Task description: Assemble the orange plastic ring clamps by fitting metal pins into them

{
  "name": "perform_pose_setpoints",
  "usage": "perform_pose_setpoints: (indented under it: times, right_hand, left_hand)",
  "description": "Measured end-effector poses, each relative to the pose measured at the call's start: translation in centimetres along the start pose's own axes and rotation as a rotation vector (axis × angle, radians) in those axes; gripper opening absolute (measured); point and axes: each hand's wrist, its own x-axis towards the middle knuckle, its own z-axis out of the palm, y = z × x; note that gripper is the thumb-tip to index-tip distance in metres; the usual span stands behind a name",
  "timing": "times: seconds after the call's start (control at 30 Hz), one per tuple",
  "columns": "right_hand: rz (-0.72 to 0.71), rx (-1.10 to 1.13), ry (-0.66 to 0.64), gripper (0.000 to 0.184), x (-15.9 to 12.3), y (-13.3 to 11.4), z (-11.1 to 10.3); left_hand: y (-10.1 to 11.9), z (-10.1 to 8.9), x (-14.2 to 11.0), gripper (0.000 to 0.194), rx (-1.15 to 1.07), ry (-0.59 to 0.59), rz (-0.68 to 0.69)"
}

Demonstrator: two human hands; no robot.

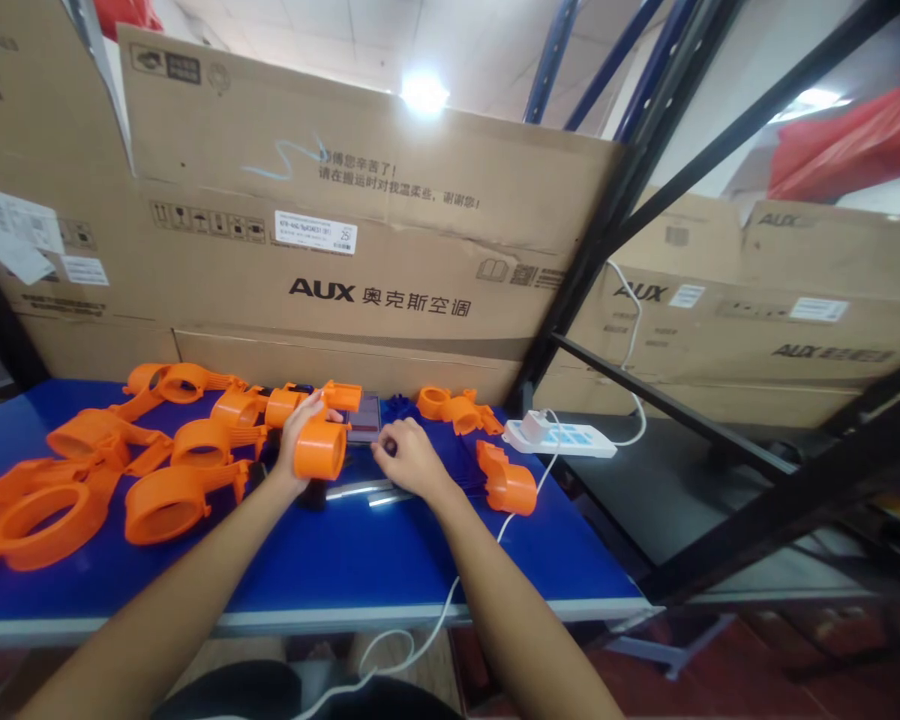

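Observation:
My left hand (298, 432) is closed around an orange plastic part (320, 448) with a round, cup-like ring and a short arm on top. Just to its right, my right hand (414, 456) is curled shut, and a small dark round end (390, 446) shows between thumb and fingers; what it belongs to is hidden. Two thin metal rods (367, 490) lie on the blue tabletop below the hands. Behind them is a flat grey rectangular thing (363, 420), partly covered by the left hand and its part.
Several orange ring parts (166, 505) crowd the left of the blue table (330, 575). More orange parts (511, 488) lie at the right, near a white power strip (562, 437). A white cable (450, 600) crosses the front edge. Cardboard (390, 240) and a black rack post (592, 260) stand behind.

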Motion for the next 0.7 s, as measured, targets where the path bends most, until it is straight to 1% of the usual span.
perform_pose_setpoints:
  times: [0.07, 0.13, 0.23, 0.3, 0.4, 0.5, 0.7]
  right_hand:
    - [-0.154, -0.024, -0.137, 0.014, -0.4, -0.4, -0.1]
    - [-0.247, -0.018, -0.241, 0.016, -0.6, -0.9, -0.1]
    - [-0.269, -0.031, -0.35, 0.023, -0.9, -1.4, 0.1]
    - [-0.258, -0.039, -0.394, 0.023, -1.0, -1.6, 0.3]
    - [-0.263, -0.032, -0.415, 0.014, -1.0, -1.5, 0.6]
    - [-0.284, -0.018, -0.399, 0.004, -0.7, -1.3, 0.8]
    - [-0.255, -0.008, -0.381, 0.007, -0.6, -0.8, 0.9]
  left_hand:
    - [0.1, -0.2, 0.1, 0.036, -0.042, 0.007, -0.01]
    - [0.2, -0.3, 0.1, 0.033, -0.069, 0.008, -0.028]
    - [0.3, -0.1, -0.1, 0.032, -0.061, 0.004, -0.022]
    - [0.2, 0.2, -0.3, 0.03, -0.047, -0.002, 0.002]
    - [0.1, 0.6, -0.5, 0.028, -0.039, -0.004, 0.013]
    - [0.1, 0.7, -0.6, 0.028, -0.041, 0.002, 0.007]
    - [0.1, 0.5, -0.7, 0.033, -0.051, 0.006, 0.001]
